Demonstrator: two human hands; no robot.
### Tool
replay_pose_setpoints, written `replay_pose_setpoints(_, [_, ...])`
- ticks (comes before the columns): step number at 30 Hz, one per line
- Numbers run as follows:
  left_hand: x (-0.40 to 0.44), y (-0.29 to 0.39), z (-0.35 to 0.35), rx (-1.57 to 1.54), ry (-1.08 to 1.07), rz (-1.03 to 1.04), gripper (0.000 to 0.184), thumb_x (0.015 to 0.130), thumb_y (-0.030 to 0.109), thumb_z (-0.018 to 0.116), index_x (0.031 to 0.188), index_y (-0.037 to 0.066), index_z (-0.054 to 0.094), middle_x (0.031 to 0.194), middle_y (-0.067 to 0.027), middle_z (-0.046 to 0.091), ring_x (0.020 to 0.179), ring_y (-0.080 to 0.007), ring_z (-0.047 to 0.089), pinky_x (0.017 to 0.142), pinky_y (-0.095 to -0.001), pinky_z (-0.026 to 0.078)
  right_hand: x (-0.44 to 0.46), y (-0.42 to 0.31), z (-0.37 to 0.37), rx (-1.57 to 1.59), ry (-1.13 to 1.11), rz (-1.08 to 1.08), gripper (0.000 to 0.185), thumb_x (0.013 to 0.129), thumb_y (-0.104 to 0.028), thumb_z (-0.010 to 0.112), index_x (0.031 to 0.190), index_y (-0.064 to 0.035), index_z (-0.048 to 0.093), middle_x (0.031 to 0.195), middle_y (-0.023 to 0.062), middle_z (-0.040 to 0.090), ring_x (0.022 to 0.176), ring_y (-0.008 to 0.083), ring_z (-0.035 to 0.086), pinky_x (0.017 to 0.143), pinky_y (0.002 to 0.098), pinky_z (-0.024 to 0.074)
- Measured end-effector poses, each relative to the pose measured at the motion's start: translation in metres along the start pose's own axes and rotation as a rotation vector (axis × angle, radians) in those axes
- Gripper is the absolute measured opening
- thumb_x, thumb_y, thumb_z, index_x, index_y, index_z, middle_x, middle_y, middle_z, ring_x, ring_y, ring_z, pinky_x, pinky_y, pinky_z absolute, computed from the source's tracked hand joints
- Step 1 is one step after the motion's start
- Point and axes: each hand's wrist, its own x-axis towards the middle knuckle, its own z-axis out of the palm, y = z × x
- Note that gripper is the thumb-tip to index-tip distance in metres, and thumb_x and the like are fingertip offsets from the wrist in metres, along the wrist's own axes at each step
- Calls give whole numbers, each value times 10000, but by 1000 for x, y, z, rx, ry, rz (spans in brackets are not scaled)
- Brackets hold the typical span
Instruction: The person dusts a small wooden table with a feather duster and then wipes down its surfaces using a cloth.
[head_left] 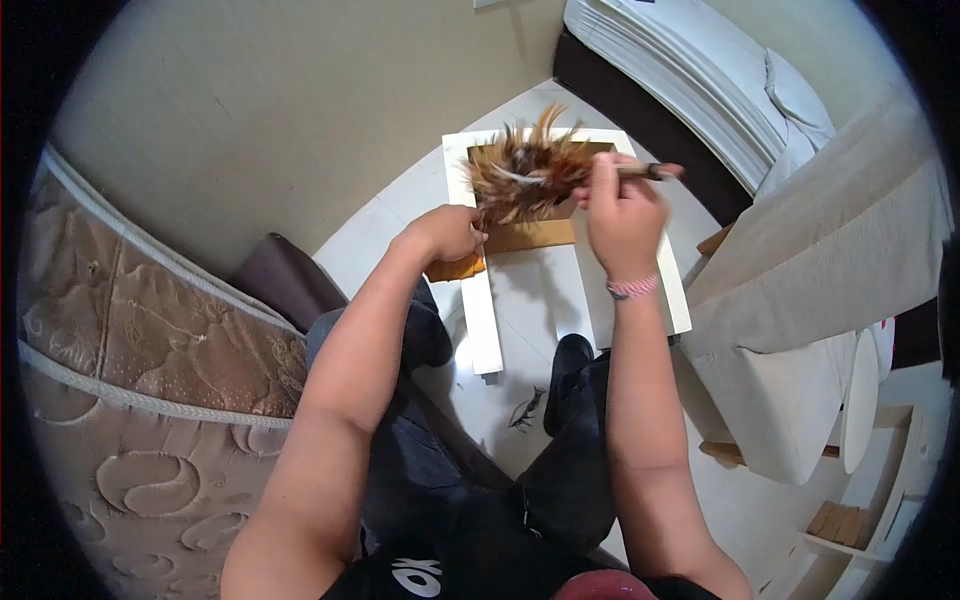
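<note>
My right hand (627, 210) is closed around the handle of a brown feather duster (525, 170), whose feathers spread to the left over a white wooden frame (482, 310). At the frame's left side is my left hand (450, 232), fingers curled, with an orange-yellow cloth (456, 268) showing beneath it. A light brown wooden crosspiece (535, 236) spans the inside of the frame below the feathers. Both of my feet are near the frame's open lower end.
A brown patterned mattress (190, 330) stands at the left, beside a dark padded piece (290, 280). A bed with white sheets (700, 80) is at the upper right. Beige upholstered furniture (770, 390) and a white shelf unit (870, 500) are at the right. Dark debris (527, 410) lies on the floor.
</note>
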Motion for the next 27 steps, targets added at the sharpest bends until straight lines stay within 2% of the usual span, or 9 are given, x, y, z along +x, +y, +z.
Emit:
replay_pose_setpoints(3, [1,2,1,16,4,19,339,905,305,622,1152,80,672,1093,-193,688,1041,-362,643,906,-425,500,-12,62,32,-281,-335,138,279,985,-223,558,926,26,671,700,108,692,633,154,703,577,293,541])
replay_pose_setpoints(11, [-4,-3,-8,-29,93,68,332,904,317,620,1128,80,684,1043,-209,697,994,-372,659,883,-433,510,-2,73,55,-278,-236,-23,302,959,-240,555,828,6,672,689,142,695,642,201,716,597,328,551])
replay_pose_setpoints(13, [-1,-3,-6,-73,70,84,330,900,316,622,1126,84,685,1046,-206,698,1000,-372,658,884,-433,510,-7,119,66,-332,-485,256,288,962,-209,531,840,14,667,694,136,694,644,189,716,614,313,567])
replay_pose_setpoints(14, [-2,-2,-6,-74,78,95,324,897,312,624,1122,88,687,1043,-205,700,1004,-366,659,888,-432,509,3,127,66,-145,-480,449,254,964,-177,512,882,10,664,755,122,699,662,178,712,622,297,579])
replay_pose_setpoints(17, [-6,0,-8,-62,76,71,318,901,310,620,1118,87,684,1022,-198,703,999,-371,658,888,-438,506,35,71,46,136,-267,417,323,952,-224,492,885,43,661,705,140,687,686,201,724,601,326,566])
replay_pose_setpoints(19, [-11,2,-10,-44,78,42,320,903,310,618,1122,86,680,1019,-198,703,995,-372,658,884,-440,507,42,76,37,135,-282,430,299,957,-223,498,914,25,661,701,95,679,673,152,713,582,274,554])
replay_pose_setpoints(21, [-9,11,-8,-24,71,56,322,905,311,615,1126,85,677,1015,-199,703,990,-373,659,880,-443,507,24,101,43,116,-278,419,312,949,-219,488,900,41,655,686,110,679,663,184,715,603,306,559])
replay_pose_setpoints(23, [-6,12,-6,-16,52,64,324,911,309,608,1137,85,671,1006,-199,704,976,-369,663,868,-446,510,6,135,55,-92,-456,454,306,938,-219,489,895,35,654,692,137,686,662,229,718,635,343,558])
replay_pose_setpoints(27, [-5,10,-6,-20,23,24,326,924,315,600,1142,83,668,990,-211,702,952,-379,667,847,-443,516,23,79,44,146,-346,362,297,921,-239,502,895,11,659,727,196,678,676,309,710,676,385,548])
